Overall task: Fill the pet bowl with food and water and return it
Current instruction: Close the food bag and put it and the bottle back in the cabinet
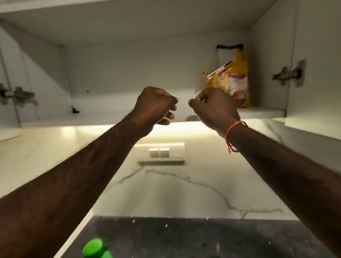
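Note:
A yellow pet food bag (237, 73) stands upright on the right side of the open upper cabinet's bottom shelf (109, 117). My right hand (214, 106), with an orange thread at the wrist, is raised in front of the bag's lower left part, its fingers curled shut. I cannot tell whether it touches the bag. My left hand (154, 106) is a loose fist at the same height, a short gap to the left, with nothing in it. A green-capped green bottle (95, 257) stands on the dark countertop (192, 241) below. No pet bowl is in view.
Both white cabinet doors hang open, with hinges at the left (14, 95) and right (290, 74). A lit strip runs under the cabinet. A switch panel (161, 154) sits on the marble backsplash (189, 183).

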